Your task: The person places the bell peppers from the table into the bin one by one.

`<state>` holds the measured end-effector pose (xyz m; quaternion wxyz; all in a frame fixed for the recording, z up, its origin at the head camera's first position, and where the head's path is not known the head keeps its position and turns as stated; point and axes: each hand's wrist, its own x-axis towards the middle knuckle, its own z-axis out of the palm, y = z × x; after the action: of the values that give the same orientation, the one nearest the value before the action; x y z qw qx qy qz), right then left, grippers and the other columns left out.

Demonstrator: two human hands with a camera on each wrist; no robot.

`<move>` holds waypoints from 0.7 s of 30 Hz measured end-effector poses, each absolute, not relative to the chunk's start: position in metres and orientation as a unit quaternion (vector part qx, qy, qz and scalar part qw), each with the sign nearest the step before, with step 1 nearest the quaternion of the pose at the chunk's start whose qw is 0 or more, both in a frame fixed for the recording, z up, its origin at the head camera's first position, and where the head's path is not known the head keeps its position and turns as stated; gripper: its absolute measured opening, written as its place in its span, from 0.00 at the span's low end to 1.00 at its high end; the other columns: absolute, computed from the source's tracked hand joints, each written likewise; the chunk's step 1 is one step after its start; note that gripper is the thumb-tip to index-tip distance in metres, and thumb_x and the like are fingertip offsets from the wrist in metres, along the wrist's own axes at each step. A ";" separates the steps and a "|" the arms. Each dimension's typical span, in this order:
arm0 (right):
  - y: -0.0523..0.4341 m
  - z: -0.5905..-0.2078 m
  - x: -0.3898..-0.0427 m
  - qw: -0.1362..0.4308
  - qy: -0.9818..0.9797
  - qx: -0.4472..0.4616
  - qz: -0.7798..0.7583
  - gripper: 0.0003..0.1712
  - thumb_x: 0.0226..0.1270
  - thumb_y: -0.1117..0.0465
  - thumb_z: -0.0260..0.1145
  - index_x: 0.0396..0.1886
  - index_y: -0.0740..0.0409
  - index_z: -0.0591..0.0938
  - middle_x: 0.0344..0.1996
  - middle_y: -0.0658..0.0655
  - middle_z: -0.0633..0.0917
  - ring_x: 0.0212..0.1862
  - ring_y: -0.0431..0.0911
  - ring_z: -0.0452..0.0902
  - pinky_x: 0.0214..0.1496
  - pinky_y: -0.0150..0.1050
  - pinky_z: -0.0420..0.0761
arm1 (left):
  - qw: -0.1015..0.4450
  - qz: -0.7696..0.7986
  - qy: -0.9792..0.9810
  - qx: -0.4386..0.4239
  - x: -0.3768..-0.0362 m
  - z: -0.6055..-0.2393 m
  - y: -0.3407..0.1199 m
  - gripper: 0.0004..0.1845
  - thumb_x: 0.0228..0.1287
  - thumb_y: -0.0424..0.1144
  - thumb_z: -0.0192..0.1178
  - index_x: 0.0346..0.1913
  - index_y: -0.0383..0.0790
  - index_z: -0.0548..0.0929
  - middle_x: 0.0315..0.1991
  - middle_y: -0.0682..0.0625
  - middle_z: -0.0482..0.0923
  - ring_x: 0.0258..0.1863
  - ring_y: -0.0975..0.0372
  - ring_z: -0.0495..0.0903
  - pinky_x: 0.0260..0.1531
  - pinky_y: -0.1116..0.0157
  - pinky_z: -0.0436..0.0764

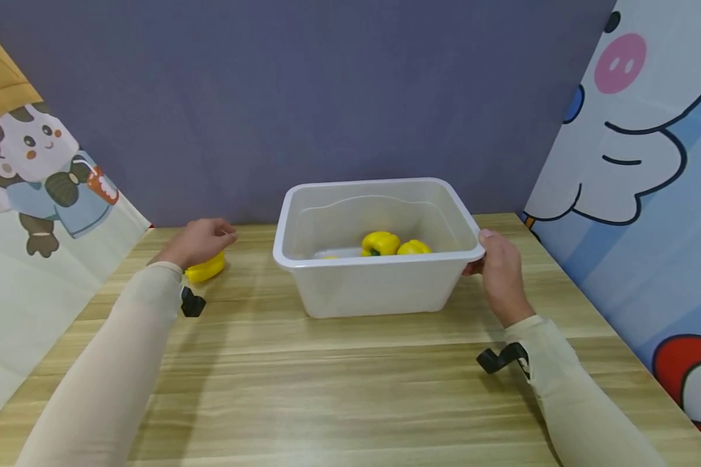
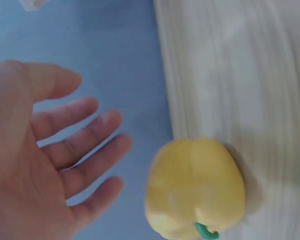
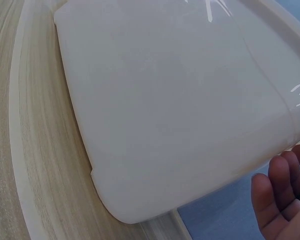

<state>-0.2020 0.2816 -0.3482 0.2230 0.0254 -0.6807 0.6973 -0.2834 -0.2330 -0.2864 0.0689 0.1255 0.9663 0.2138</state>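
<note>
On the left of the table, my left hand [image 1: 198,241] hovers over a yellow bell pepper [image 1: 207,268]. The left wrist view shows that hand's fingers [image 2: 82,145] relaxed and slightly bent, with a gap between them and the pepper [image 2: 197,185], whose green stem faces the camera. My right hand [image 1: 501,275] grips the right end of a white plastic bin [image 1: 374,285] by its rim, thumb on top and fingers beneath. Inside the bin lie two yellow bell peppers [image 1: 381,244], and a sliver of something yellow shows by the front wall.
The bin stands at the back middle of the wood-grain table [image 1: 327,389]. A dark blue-grey panel [image 1: 327,97] rises behind it. Cartoon-printed sheets flank the table on the left and right [image 1: 637,227].
</note>
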 end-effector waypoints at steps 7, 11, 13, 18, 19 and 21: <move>0.282 -0.349 -0.200 0.220 -0.699 0.018 0.680 0.21 0.81 0.53 0.50 0.34 0.64 0.78 0.26 0.53 0.80 0.23 0.44 0.76 0.26 0.35 0.82 | 0.048 0.167 0.982 0.075 -0.283 -0.297 -0.246 0.26 0.76 0.46 0.45 0.64 0.28 0.74 0.64 0.28 0.70 0.62 0.35 0.68 0.58 0.38 0.69; 0.283 -0.349 -0.201 0.223 -0.699 0.017 0.679 0.21 0.81 0.53 0.50 0.34 0.64 0.78 0.25 0.53 0.80 0.23 0.43 0.77 0.27 0.35 0.82 | 0.061 0.200 0.977 0.033 -0.282 -0.298 -0.253 0.28 0.76 0.48 0.45 0.66 0.29 0.72 0.67 0.28 0.65 0.64 0.35 0.65 0.58 0.37 0.68; 0.282 -0.349 -0.201 0.225 -0.698 0.018 0.680 0.20 0.81 0.53 0.50 0.34 0.64 0.78 0.24 0.53 0.80 0.23 0.43 0.77 0.27 0.35 0.82 | 0.075 0.226 0.971 0.013 -0.282 -0.298 -0.257 0.29 0.75 0.49 0.45 0.68 0.30 0.70 0.69 0.28 0.63 0.64 0.35 0.65 0.59 0.36 0.67; 0.282 -0.348 -0.200 0.227 -0.694 0.020 0.683 0.20 0.81 0.54 0.51 0.34 0.63 0.78 0.25 0.53 0.79 0.22 0.42 0.76 0.26 0.34 0.81 | 0.090 0.242 0.966 -0.020 -0.283 -0.296 -0.262 0.31 0.75 0.49 0.44 0.71 0.29 0.67 0.71 0.28 0.60 0.67 0.34 0.61 0.63 0.31 0.56; 0.282 -0.348 -0.201 0.227 -0.693 0.020 0.684 0.20 0.81 0.53 0.51 0.34 0.62 0.78 0.25 0.53 0.79 0.22 0.42 0.76 0.26 0.34 0.81 | 0.085 0.225 0.970 -0.026 -0.283 -0.297 -0.262 0.32 0.75 0.50 0.44 0.71 0.30 0.67 0.71 0.28 0.60 0.67 0.33 0.60 0.63 0.28 0.53; 0.282 -0.348 -0.201 0.229 -0.693 0.022 0.683 0.20 0.81 0.53 0.50 0.34 0.62 0.78 0.24 0.53 0.80 0.22 0.42 0.76 0.26 0.34 0.81 | 0.070 0.189 0.979 -0.033 -0.283 -0.299 -0.264 0.33 0.75 0.51 0.44 0.71 0.29 0.66 0.70 0.27 0.61 0.66 0.32 0.61 0.60 0.26 0.52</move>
<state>-0.2008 0.2821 -0.3481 0.2289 0.0217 -0.6935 0.6828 -0.2829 -0.2639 -0.2993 0.0699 -0.0327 0.9789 0.1890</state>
